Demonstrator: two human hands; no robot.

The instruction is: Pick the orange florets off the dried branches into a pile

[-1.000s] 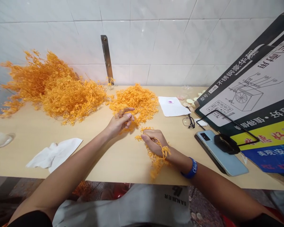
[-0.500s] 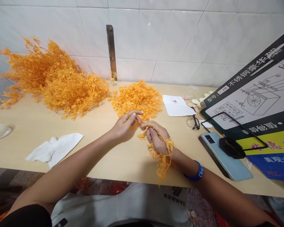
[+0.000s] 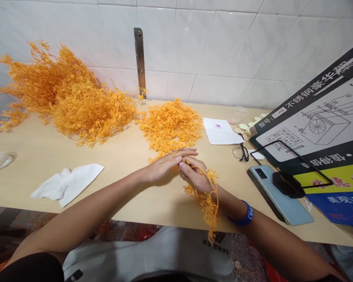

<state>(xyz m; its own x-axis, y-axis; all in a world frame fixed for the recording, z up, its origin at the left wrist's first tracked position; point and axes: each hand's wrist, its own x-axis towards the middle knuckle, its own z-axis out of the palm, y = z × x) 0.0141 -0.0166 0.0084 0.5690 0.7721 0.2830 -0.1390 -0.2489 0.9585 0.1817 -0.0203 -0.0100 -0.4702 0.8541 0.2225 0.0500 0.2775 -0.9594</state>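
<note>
My right hand is closed around an orange dried flower sprig, whose branching stems hang down past the wrist toward the table's front edge. Over its fingertips, my left hand lies with fingers stretched out to the right and thumb touching the right hand's fingers. Anything small beneath the left palm is hidden. Just behind both hands spreads a low pile of orange flower heads; the left fingers overlap its front edge in view. A tall heap of orange dried flower branches stands at the left back.
White crumpled tissue lies at the left on the wooden table. To the right are a white paper sheet, glasses, a light-blue phone and a leaning printed cardboard box. A metal bracket rises against the tiled wall.
My left hand has moved right and straightened its fingers over the right hand's fingertips. The sprig hangs slightly lower and farther right. Orange bits below the fingers are no longer visible.
</note>
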